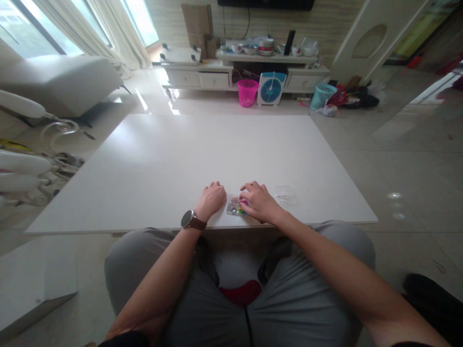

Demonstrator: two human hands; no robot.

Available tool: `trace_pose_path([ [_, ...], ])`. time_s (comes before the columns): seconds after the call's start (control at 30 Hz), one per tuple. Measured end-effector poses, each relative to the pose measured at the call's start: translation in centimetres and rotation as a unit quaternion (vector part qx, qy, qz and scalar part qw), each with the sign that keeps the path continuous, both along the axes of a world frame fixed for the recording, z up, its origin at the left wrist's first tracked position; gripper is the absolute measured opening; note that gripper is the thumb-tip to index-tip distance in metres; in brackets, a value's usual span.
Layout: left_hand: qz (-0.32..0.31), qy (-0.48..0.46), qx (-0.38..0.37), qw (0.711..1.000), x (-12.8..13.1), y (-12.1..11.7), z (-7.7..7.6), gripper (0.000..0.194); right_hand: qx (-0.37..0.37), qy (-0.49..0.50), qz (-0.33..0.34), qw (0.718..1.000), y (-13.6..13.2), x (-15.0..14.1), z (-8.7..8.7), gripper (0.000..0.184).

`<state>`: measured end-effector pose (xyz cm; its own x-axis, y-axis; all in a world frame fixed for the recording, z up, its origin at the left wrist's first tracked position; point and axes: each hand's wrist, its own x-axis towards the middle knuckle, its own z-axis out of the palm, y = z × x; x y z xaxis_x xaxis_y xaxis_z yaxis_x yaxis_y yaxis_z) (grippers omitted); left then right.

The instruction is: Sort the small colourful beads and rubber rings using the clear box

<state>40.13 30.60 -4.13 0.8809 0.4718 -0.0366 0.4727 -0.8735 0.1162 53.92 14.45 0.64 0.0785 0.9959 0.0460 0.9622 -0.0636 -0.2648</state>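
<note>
A small clear compartment box [234,207] lies near the front edge of the white table [202,149]. It holds tiny coloured pieces, with pink and green ones visible; they are too small to name. My right hand [258,200] hovers over the box's right side, fingers apart and bent down toward the pink pieces, partly covering them. No held piece can be made out. Just left of the box, my left hand [212,198] rests on the tabletop with its fingers curled in and nothing visible in them. A watch [188,219] is on that wrist.
A clear plastic lid or tray [285,194] lies right of my right hand with something small on it. White chairs [25,164] stand left of the table. Beyond it are a pink basket [248,94], a box fan [272,89] and a low cabinet [186,78].
</note>
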Motion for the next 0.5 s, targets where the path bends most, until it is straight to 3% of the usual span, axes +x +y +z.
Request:
trace_pose_path([
  [0.23, 0.001, -0.001, 0.004, 1.000, -0.2, 0.1, 0.4, 0.026, 0.003, -0.001, 0.000, 1.000, 0.0, 0.0, 0.0, 0.023],
  [0.37, 0.012, -0.061, -0.078, 0.995, -0.1, 0.1, 1.3, 0.019, 0.003, 0.000, -0.001, 1.000, 0.0, 0.1, 0.0, 0.024],
  [0.5, -0.036, -0.133, -0.169, 0.976, 0.0, -0.4, 2.2, 0.015, 0.010, -0.003, 0.000, 1.000, -0.1, 0.1, 0.1, 0.024],
])
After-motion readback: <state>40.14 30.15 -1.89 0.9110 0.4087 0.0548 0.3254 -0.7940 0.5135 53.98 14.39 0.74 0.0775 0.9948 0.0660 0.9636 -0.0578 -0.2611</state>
